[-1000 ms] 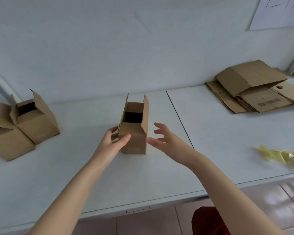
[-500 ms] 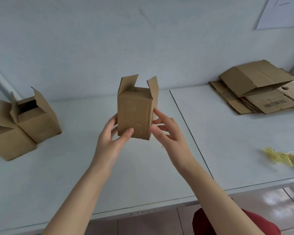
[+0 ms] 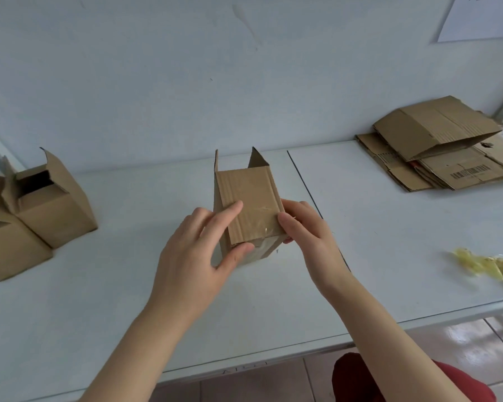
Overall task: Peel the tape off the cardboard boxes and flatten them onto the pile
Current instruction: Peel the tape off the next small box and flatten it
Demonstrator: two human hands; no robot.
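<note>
Left hand [image 3: 198, 250] grips the box [image 3: 249, 192] mid-frame over the desk [image 3: 114, 300], thumb under, finger on the face. Its long axis runs up the frame, taped end toward the person. Right hand [image 3: 308, 236] clamps the right edge, thumb nearest the tape [image 3: 264, 227], so I'd guess it peels.

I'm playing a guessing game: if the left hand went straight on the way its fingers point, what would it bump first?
The cardboard box: the left hand grips it, fingers pointing up and right across its face. Past that, probably the right hand, though depth is unclear.
</note>
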